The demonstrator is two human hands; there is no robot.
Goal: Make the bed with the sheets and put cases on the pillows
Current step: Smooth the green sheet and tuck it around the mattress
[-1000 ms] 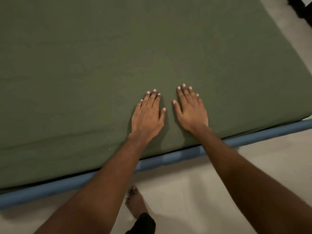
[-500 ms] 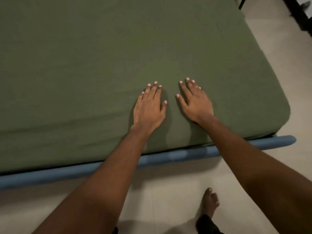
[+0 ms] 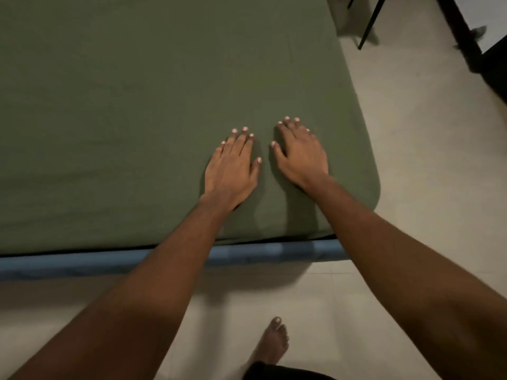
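Note:
An olive green sheet [image 3: 137, 105] lies stretched flat over the mattress and fills most of the view. My left hand [image 3: 231, 170] rests palm down on it with straight fingers, close to the near edge. My right hand [image 3: 301, 154] lies flat beside it, a little to the right, not far from the rounded near-right corner of the mattress [image 3: 370, 187]. Neither hand holds anything. No pillows or pillowcases are in view.
A blue bed frame rail [image 3: 82, 263] runs along the near edge under the mattress. Pale floor tiles [image 3: 411, 133] lie to the right and below. Dark furniture legs [image 3: 369, 26] stand at the top right. My bare foot [image 3: 271, 344] is on the floor.
I have stepped sideways to the right along the bed, and both flat hands have slid over the sheet toward the near-right corner, which has come into view.

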